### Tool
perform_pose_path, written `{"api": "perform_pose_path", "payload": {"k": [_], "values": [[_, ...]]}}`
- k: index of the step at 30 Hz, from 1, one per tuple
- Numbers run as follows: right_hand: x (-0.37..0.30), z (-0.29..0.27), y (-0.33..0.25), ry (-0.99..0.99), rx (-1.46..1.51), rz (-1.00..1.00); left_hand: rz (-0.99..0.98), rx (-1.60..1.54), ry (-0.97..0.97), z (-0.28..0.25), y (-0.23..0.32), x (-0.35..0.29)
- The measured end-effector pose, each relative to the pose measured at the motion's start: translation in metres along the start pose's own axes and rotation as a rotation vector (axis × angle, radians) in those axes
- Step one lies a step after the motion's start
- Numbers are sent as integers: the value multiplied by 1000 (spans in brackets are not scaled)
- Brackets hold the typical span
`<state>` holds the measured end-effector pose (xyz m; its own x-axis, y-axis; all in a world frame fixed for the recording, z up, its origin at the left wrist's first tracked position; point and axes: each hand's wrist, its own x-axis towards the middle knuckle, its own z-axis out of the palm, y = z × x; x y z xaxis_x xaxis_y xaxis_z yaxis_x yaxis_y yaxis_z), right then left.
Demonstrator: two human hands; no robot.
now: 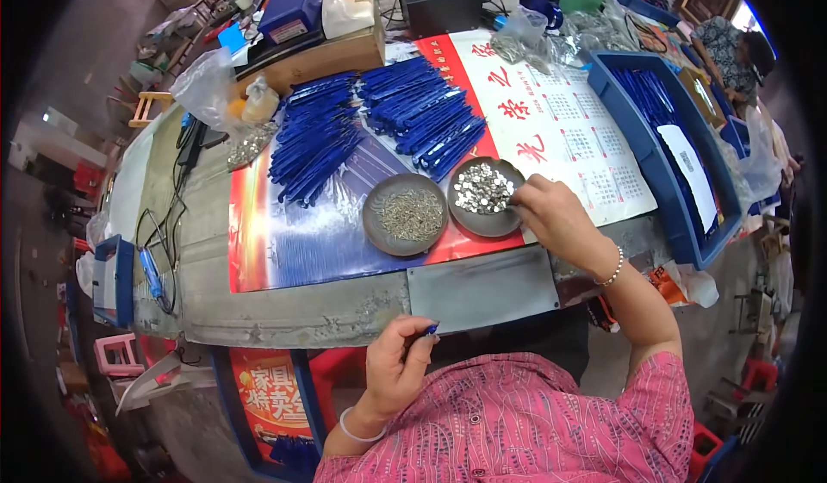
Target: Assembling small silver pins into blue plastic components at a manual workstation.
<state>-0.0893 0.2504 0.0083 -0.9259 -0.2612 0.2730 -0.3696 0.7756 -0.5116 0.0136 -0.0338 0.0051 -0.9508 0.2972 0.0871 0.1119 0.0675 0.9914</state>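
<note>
Near the front table edge, my left hand (399, 361) is closed in a pinch, with the tip of a small dark blue piece (432, 330) showing at its fingertips. The rest of that piece is hidden by the fingers. My right hand (556, 216) reaches to the right rim of a round dark dish (487, 227) with small shiny silver discs (482, 187) heaped in it. Its thumb and fingers are drawn together; what they hold, if anything, cannot be made out. Beside it on the left stands a similar dish (379, 240) of tiny metal parts (413, 215).
Two bundles of slim blue strips (314, 143) lie beyond the dishes on a printed poster (594, 168). A blue tray (719, 242) with more strips stands at right. A blue-handled tool (152, 274) with a cord lies left. Another person (732, 52) is at far right.
</note>
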Motion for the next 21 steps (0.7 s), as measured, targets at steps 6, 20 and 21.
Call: {"api": "perform_pose_path", "payload": {"k": [6,20,21], "values": [[5,14,-8,-90,-291,-158,-29,56,28,-4,-9,-5],[6,-12,-18,-303,-216,-206,-43,48,30,-3,-12,6],[6,-9,-14,-309,-223,-224,-53,40,27,-3,-12,6]]}}
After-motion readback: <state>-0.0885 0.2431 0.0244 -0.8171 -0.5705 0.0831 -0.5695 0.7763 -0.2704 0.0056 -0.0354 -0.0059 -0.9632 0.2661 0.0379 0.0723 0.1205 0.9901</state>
